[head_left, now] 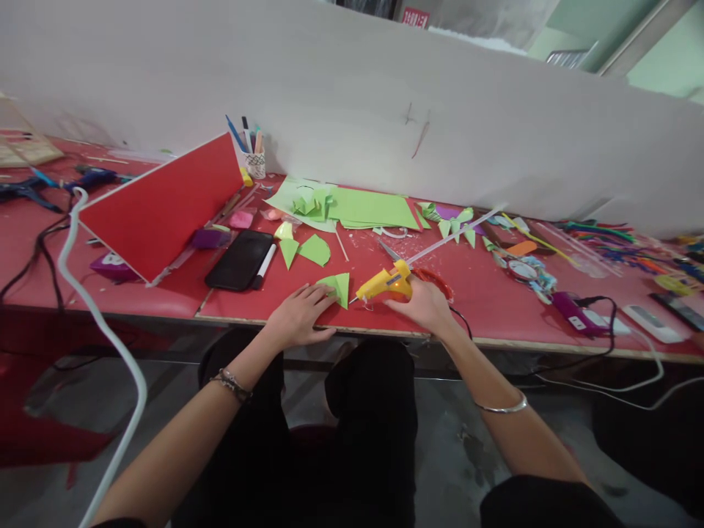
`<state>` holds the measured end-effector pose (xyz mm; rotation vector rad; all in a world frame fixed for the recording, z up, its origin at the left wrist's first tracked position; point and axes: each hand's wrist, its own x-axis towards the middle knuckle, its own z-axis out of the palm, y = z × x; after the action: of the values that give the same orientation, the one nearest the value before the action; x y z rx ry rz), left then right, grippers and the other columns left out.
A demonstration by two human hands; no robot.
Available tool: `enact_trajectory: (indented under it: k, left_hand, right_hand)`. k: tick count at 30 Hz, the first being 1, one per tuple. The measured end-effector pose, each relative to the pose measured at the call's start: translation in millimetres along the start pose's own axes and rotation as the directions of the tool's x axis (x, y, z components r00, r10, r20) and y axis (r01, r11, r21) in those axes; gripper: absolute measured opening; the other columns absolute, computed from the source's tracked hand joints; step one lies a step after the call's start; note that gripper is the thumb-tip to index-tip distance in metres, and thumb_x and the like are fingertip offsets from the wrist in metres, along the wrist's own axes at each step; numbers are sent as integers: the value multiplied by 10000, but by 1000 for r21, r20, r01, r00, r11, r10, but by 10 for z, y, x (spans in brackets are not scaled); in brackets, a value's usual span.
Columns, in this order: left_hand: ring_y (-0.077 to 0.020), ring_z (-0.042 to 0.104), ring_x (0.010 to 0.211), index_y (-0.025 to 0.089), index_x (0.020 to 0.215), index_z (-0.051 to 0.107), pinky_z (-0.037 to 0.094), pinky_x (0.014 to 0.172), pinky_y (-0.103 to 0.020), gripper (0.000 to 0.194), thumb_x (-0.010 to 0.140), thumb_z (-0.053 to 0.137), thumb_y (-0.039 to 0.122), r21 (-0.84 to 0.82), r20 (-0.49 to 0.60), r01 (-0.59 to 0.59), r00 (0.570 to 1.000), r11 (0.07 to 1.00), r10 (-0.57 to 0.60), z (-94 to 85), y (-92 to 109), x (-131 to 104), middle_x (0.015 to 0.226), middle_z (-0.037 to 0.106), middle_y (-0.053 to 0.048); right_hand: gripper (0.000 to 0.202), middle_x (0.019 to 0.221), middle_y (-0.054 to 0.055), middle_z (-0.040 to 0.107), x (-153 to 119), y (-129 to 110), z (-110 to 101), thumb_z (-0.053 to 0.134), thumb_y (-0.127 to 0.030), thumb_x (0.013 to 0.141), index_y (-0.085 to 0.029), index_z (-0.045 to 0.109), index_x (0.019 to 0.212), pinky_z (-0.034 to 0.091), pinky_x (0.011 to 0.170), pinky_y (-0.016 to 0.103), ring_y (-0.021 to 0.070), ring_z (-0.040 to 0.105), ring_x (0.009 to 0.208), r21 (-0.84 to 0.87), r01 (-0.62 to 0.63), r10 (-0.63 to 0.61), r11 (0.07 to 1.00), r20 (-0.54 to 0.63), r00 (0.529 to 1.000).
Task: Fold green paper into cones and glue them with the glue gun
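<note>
My right hand [426, 304] is wrapped round the handle of a yellow hot glue gun [385, 282], a clear glue stick rising from its back. The gun's nozzle points left at a folded green paper piece [339, 287] near the table's front edge. Stretched flat, the fingers of my left hand [300, 315] rest on the left side of that piece. Behind it lie a cut green paper leaf [314, 251] and a pointed green piece [289, 252]. Scissors with red handles [434, 282] lie partly hidden behind the gun and my right hand.
A red board [170, 202] leans upright at the left. Beside it lie a black phone [240, 260] and a white marker [265, 265]. Green paper sheets [374, 207] and a pen cup [254, 163] stand towards the white partition. A purple power socket [580, 314] sits at right.
</note>
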<state>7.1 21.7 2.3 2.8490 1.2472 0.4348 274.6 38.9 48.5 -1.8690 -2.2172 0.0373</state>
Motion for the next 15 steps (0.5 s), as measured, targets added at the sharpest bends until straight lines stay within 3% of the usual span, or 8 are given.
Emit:
enact_trajectory:
  k: [15]
  left_hand:
    - [-247,388,1207,162,1237,437,269,1043,-403,563,776,487,482,-20,-7,3,1000,1000,-3,-17,6,16,1272,459,-117]
  right_hand:
    - [471,769,70,653,65,-60,34,533,-444,678,-163,544,1056,377,541,263,229,613,716,-107,-1,8,994,64,998]
